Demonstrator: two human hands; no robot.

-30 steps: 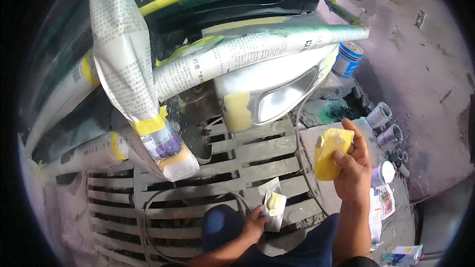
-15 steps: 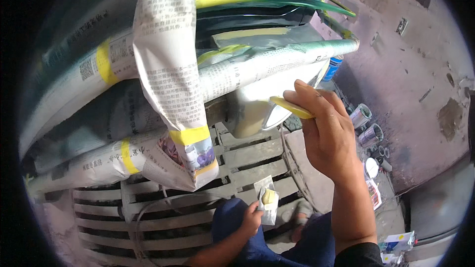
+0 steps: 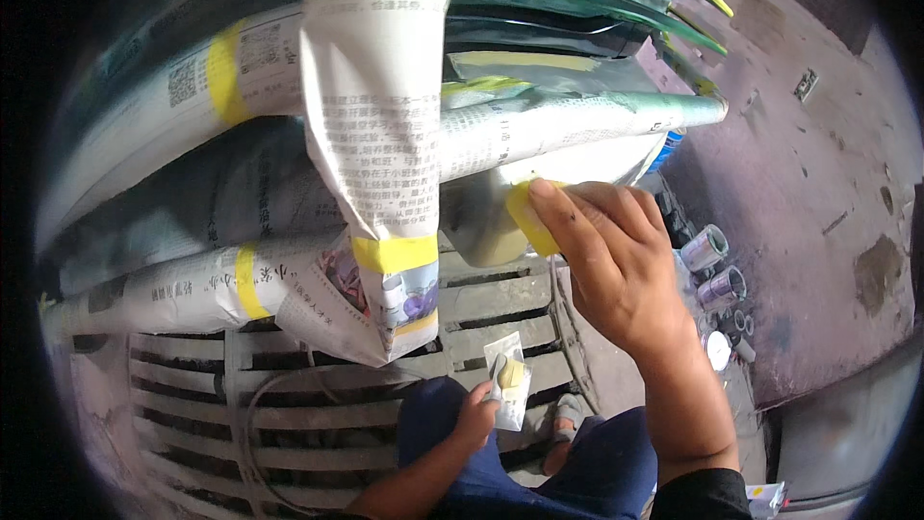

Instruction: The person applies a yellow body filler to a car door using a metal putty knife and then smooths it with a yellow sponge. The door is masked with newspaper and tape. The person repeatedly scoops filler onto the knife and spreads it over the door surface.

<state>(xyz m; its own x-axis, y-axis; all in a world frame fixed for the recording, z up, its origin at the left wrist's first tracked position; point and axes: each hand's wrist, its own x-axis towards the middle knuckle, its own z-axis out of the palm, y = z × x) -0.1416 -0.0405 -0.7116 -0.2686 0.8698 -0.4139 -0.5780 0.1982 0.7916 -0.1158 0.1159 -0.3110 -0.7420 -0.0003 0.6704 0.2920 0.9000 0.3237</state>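
Right hand (image 3: 621, 270) grips spreader (image 3: 532, 220); contents of cans (image 3: 702, 249) unclear.

Right hand (image 3: 621, 265) has paper-wrapped post (image 3: 375, 106) blocking left, paper-wrapped bar (image 3: 577, 130) blocking beyond, cans (image 3: 707, 248) off right; passable gap over slatted floor (image 3: 500, 299) toward left hand (image 3: 474, 419).

I note a slatted floor grating (image 3: 491, 295), a thin hose (image 3: 252, 429) looping over its left part. Beyond its right edge, one open metal can (image 3: 703, 248) stands beside a second can (image 3: 722, 289), a white lid (image 3: 716, 351) near both. A blue can (image 3: 669, 150) is partly hidden. Yellow tape (image 3: 395, 253) bands a newspaper-wrapped bar (image 3: 375, 125).
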